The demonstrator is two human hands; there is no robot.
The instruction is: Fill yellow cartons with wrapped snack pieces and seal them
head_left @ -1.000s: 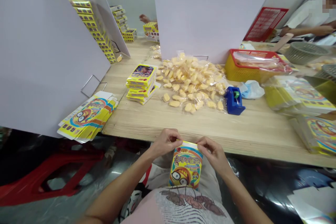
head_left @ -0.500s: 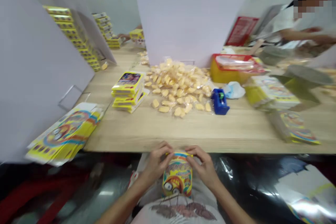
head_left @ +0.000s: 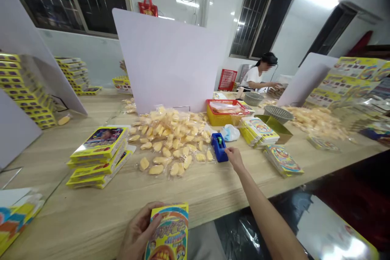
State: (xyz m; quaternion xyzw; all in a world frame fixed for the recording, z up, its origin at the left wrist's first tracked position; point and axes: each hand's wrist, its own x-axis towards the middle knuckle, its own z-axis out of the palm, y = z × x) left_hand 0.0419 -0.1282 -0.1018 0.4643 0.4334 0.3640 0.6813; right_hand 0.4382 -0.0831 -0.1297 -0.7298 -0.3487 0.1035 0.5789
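My left hand (head_left: pixel 137 231) grips a yellow cartoon-printed box (head_left: pixel 168 233) upright at the near edge of the wooden table (head_left: pixel 201 189). My right arm stretches out to the right and my right hand (head_left: pixel 234 157) touches a blue tape dispenser (head_left: pixel 219 147) standing on the table. A pile of small clear packets with yellow pieces (head_left: pixel 170 138) lies just left of the dispenser. Whether the right hand's fingers grip the dispenser is unclear.
A stack of yellow boxes (head_left: pixel 99 156) sits on the left, flat box blanks (head_left: pixel 15 215) at the far left edge. White divider boards (head_left: pixel 164 63) stand behind. A yellow-and-red basket (head_left: pixel 224 113), more boxes (head_left: pixel 258 130) and another person (head_left: pixel 258 77) are on the right.
My right hand left the box and reached out to the blue tape dispenser. My left hand alone now holds the box, raised to the table edge. My view lifted upward.
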